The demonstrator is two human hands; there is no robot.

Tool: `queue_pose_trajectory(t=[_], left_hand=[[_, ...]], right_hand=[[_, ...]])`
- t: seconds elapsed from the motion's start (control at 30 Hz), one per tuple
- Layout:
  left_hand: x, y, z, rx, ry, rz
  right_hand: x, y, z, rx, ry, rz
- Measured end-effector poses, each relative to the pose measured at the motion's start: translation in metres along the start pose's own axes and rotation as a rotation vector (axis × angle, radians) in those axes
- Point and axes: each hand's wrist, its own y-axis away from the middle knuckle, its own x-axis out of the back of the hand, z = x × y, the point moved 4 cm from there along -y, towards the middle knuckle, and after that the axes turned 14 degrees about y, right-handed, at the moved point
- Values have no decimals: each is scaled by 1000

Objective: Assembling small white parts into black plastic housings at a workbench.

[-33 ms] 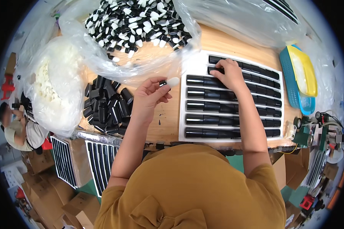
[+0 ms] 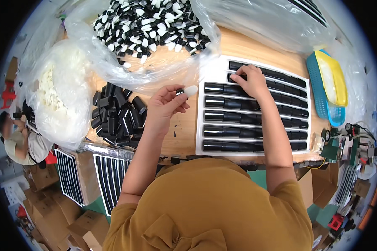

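— One small piece matters: a black-stemmed tip with a white oval pad (image 2: 188, 90), pinched between the thumb and fingers of the left hand (image 2: 165, 106). It is held over the wooden tabletop (image 2: 184, 129), just left of the white slotted tray (image 2: 200, 125).

— Anything moved since the previous picture?

— Nothing visible; it is in the same pinch and still not seated in anything. The right hand (image 2: 249, 81) has its fingertips closed on a glossy black tube (image 2: 231, 77) in the tray's second row.

— Further out?

— Loose black caps (image 2: 117, 115) lie to the left.

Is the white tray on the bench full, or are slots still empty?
Nearly full. The white tray holds rows of black tubes; only the left end of its top row, by the right hand, shows bare white.
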Motion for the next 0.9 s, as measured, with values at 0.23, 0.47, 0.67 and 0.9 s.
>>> queue_pose_trajectory(t=[0.23, 0.47, 0.67, 0.9], left_hand=[[-3, -3, -12, 54, 12, -20], [2, -3, -15, 49, 120, -14], [-4, -8, -21, 34, 114, -55], [5, 1, -11, -14, 34, -23]], right_hand=[[4, 9, -20, -251, 214, 199], [6, 20, -33, -332, 264, 277], [2, 21, -48, -289, 259, 377], [17, 54, -65, -103, -1199, 25]])
